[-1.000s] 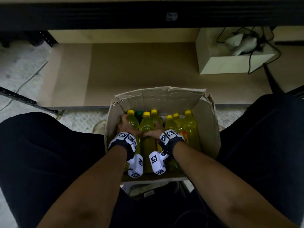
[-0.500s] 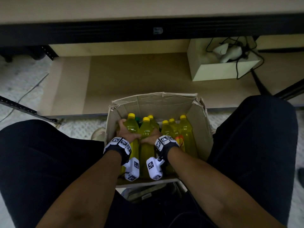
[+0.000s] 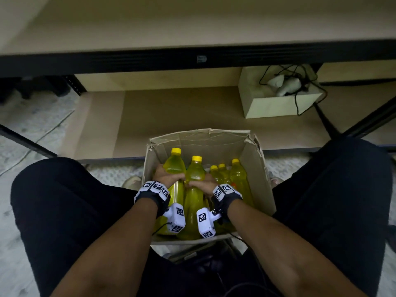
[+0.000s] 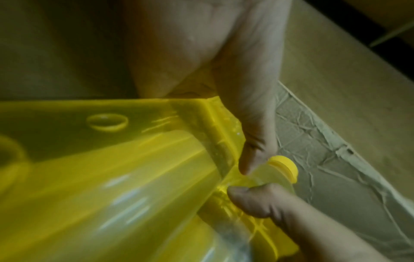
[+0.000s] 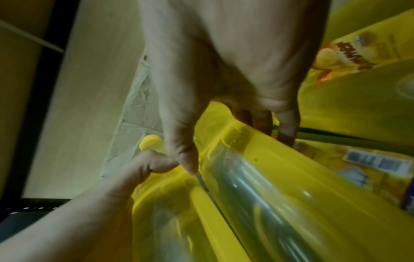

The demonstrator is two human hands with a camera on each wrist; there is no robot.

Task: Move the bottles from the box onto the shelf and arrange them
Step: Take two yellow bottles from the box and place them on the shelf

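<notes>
An open cardboard box (image 3: 252,168) stands on the floor between my knees with several yellow-capped bottles of yellow drink upright in it. My left hand (image 3: 166,175) grips the leftmost bottle (image 3: 174,166) round its shoulder. Beside it my right hand (image 3: 202,185) grips the neighbouring bottle (image 3: 195,173); both bottles stand higher than the rest (image 3: 235,179). In the left wrist view my left hand (image 4: 235,88) wraps a bottle (image 4: 112,177). In the right wrist view my right hand (image 5: 224,79) wraps its bottle (image 5: 268,177). The bare lower shelf board (image 3: 182,112) lies just behind the box.
A small beige box (image 3: 278,103) holding a white device and black cables sits on the lower shelf at the right. A black-edged upper shelf (image 3: 192,58) overhangs it. Black frame bars slant at both sides. My dark-trousered legs flank the cardboard box.
Both gripped bottles have risen higher in the box than the others. The head view has tilted up, showing more of the upper shelf.
</notes>
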